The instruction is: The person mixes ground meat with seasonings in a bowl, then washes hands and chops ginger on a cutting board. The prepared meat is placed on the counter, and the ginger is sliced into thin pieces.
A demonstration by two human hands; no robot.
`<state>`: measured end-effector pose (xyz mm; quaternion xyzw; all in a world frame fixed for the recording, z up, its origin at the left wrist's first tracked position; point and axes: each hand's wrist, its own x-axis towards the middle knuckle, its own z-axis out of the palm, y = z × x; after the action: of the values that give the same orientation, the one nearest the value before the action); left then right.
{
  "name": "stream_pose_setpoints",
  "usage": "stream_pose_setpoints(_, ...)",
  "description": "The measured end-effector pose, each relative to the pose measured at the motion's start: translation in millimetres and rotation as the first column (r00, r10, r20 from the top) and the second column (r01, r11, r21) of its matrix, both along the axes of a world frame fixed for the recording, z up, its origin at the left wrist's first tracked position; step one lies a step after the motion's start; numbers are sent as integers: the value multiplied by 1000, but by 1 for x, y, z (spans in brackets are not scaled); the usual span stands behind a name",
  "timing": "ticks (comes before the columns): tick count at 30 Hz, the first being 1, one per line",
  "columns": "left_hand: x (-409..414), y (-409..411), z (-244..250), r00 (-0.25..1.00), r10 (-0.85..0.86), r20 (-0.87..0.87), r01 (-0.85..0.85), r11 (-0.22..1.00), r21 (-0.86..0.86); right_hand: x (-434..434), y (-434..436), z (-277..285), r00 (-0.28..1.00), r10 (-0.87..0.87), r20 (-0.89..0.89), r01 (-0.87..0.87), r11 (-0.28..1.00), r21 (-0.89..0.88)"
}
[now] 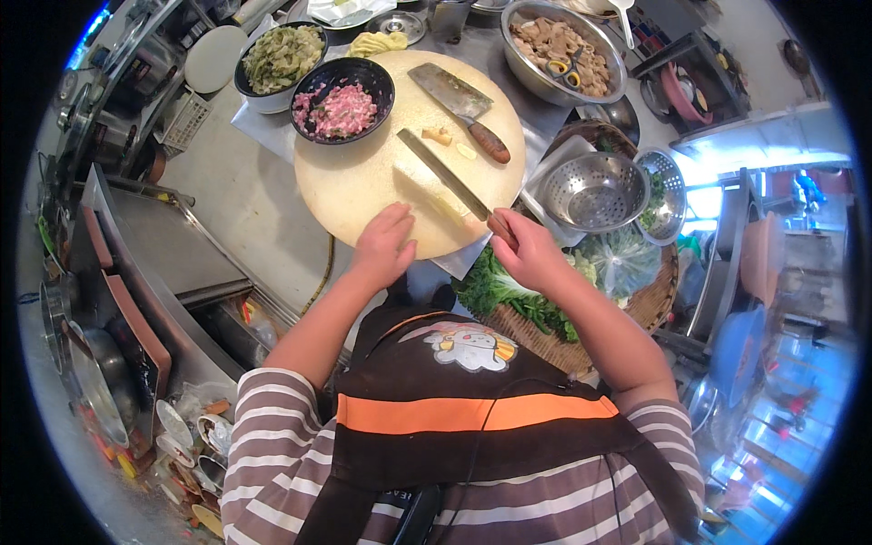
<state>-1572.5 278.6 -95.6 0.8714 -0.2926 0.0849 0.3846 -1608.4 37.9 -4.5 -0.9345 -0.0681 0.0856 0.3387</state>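
My right hand (522,246) grips the wooden handle of a broad-bladed kitchen knife (444,172), its spine uppermost over a round cutting board (340,187). The blade's pale side seems to mirror the board. At the board's near edge, my left hand (385,244) holds nothing, thumb apart from the fingers. A second cleaver (453,90) lies flat at the far right of the board, its wooden handle towards me. Between the two blades are a piece of peeled ginger (437,136) and a thin pale slice (466,150). A dark bowl of pink minced meat (344,109) stands on the board's far left.
Beyond the board are a bowl of chopped greens (283,60), a yellow cloth (377,43) and a steel bowl of meat pieces (562,51) with scissors on top. To the right stand a steel colander (595,194) and a wicker basket (538,340) holding leafy greens (501,283).
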Motion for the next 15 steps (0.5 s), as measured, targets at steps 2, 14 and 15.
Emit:
stream_pose_setpoints(2,2,13,10,998,65,-15,-65,998,-3,-6,-9,-6,995,51,91,-46,997,-55)
stream_pose_setpoints(14,37,37,49,964,219,-150,-231,971,-67,-13,-56,1,922,317,222,-209,891,-403)
stream_pose_setpoints(15,35,30,63,983,148,-108,-156,985,-67,-13,-57,4,921,336,196,-227,873,-431)
